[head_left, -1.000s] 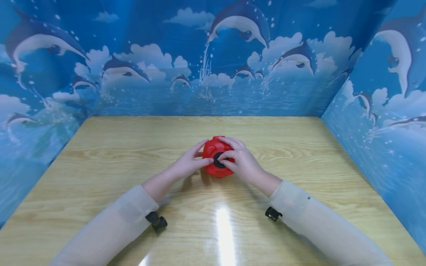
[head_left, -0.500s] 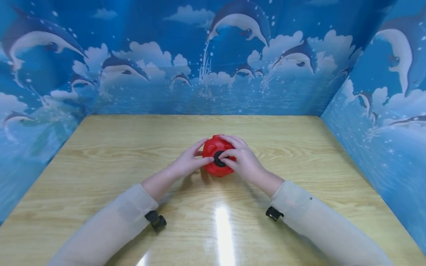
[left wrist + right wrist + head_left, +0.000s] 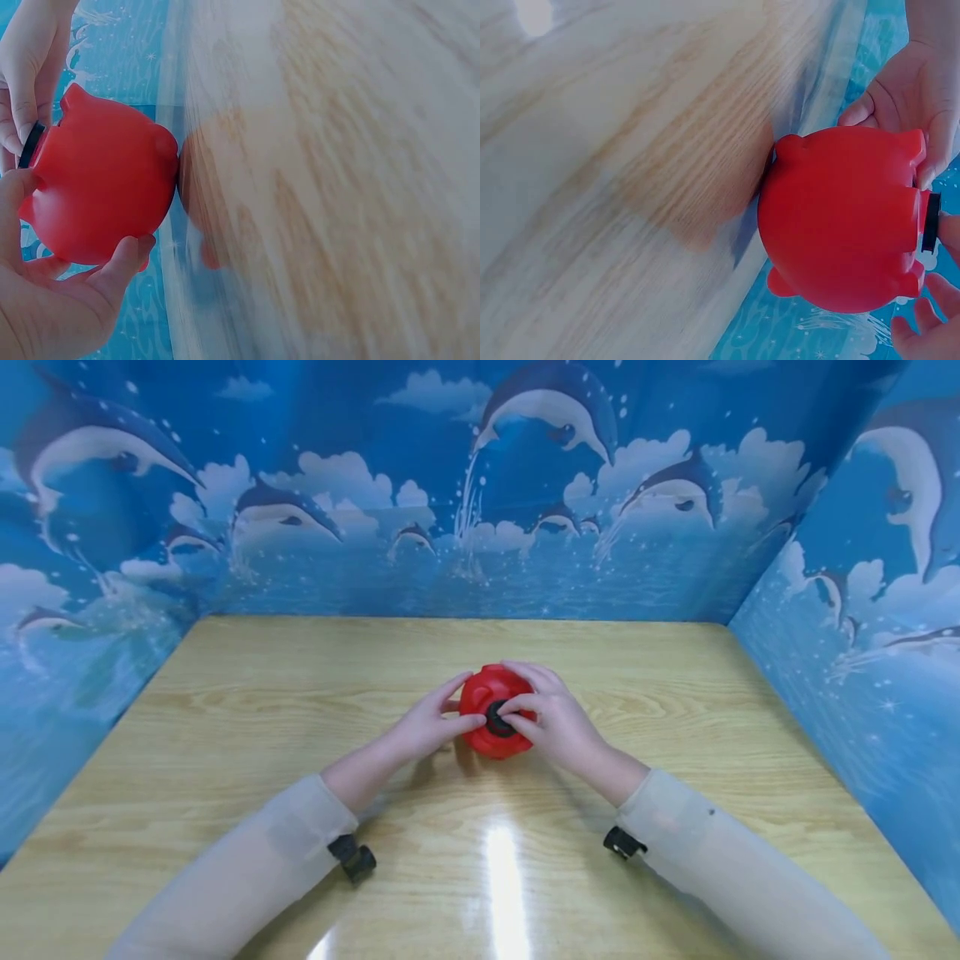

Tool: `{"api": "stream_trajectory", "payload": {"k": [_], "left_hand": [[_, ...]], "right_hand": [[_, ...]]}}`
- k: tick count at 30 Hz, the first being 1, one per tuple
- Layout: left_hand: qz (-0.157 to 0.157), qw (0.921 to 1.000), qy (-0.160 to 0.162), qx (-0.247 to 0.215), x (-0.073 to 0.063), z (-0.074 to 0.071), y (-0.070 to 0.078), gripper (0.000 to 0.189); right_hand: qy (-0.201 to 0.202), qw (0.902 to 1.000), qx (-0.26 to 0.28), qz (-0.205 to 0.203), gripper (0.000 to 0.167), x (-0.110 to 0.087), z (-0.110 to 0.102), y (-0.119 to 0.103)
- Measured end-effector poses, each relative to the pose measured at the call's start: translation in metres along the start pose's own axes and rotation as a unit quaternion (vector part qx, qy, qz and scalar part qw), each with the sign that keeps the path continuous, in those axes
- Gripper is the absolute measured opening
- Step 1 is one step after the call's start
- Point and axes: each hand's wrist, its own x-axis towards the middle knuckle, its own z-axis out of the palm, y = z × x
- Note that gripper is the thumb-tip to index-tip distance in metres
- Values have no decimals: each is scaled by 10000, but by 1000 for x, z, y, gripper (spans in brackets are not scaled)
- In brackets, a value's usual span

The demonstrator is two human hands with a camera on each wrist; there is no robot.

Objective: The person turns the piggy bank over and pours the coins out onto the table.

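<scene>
A round red piggy bank (image 3: 477,690) with short nubs rests on the wooden table in the head view. My left hand (image 3: 427,728) grips its left side, the thumb lying on top near a black round cap (image 3: 496,727). My right hand (image 3: 564,727) pinches this cap between thumb and a finger, while another finger reaches over the far side of the bank. From the right wrist, the black cap (image 3: 931,222) stands out from the red body (image 3: 840,217). Fingers hide part of the cap from above.
The wooden table (image 3: 300,710) spreads around the bank. Blue dolphin-printed curtains (image 3: 330,560) stand at the back and sides. A black wrist camera (image 3: 352,858) hangs under the left sleeve, and a second camera (image 3: 624,842) under the right.
Both hands keep their hold. The bank and right hand appear slightly farther right, largely along with a small shift of the whole head view.
</scene>
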Motion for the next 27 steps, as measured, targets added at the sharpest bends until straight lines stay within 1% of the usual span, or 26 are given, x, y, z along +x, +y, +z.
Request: {"api": "stream_trajectory", "payload": {"k": [6, 13, 18, 24, 27], "left_hand": [[42, 10000, -42, -41, -2, -1, 1, 77], [-9, 10000, -3, 17, -3, -1, 3, 78], [-51, 10000, 18, 66, -2, -1, 3, 79], [2, 10000, 28, 63, -1, 0, 3, 78], [-45, 9999, 56, 70, -2, 1, 3, 79]], "right_hand": [[67, 10000, -5, -33, 11, -2, -3, 0], [90, 9999, -7, -65, 12, -4, -8, -1], [65, 10000, -7, -4, 12, -6, -11, 1], [23, 9999, -61, 83, 12, -10, -15, 4], [44, 9999, -63, 91, 12, -12, -16, 6]]}}
